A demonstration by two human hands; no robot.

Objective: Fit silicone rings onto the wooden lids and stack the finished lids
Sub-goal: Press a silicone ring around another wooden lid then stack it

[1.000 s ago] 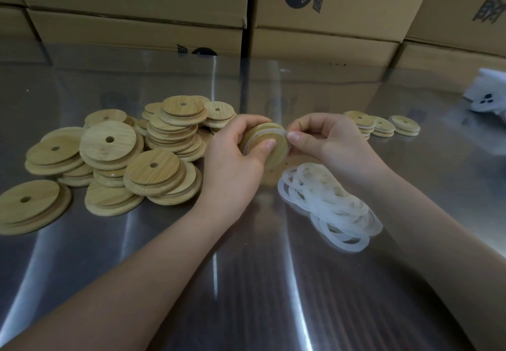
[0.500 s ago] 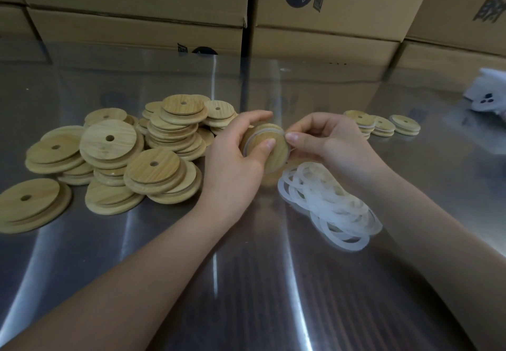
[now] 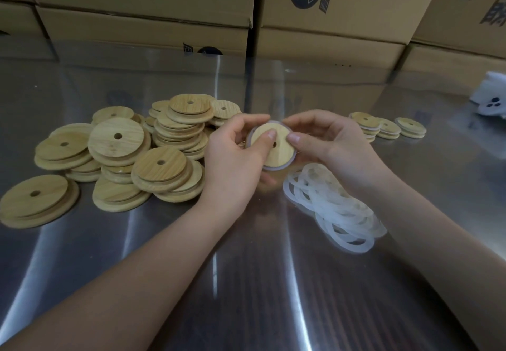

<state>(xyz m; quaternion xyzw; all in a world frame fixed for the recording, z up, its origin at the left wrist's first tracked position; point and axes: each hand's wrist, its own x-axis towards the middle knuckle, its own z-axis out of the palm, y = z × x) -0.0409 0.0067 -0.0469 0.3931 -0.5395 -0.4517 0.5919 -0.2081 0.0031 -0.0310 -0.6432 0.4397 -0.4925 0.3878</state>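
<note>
Step in hand: seating a silicone ring (image 3: pixel 277 169) on a wooden lid (image 3: pixel 279 156), both held up between the two hands above the steel table (image 3: pixel 246 282), just behind the loose ring pile (image 3: pixel 334 202). Left hand (image 3: pixel 235 156) grips the lid, fingers curled round its far edge, thumb pressed flat on the face beside the centre hole. Right hand (image 3: pixel 328 142) pinches the lid's right rim, thumb on top, fingers curled behind. Ring shows as a pale band round the lower and right rim, looks mostly on. Whether it sits in the groove all the way round I can't tell, the left side and back are covered by fingers. Next move, as I judge it: run the thumbs round the rim to check the seat, then carry the lid right to the finished stacks (image 3: pixel 367 126), well apart, and set it flat on top. Bare lids (image 3: pixel 161 164) heaped to the left, touching and overlapping, count unclear. Cardboard boxes (image 3: pixel 328 43) along the back, print cut off. White object (image 3: pixel 490 98) at the right edge, cropped, can't identify
</note>
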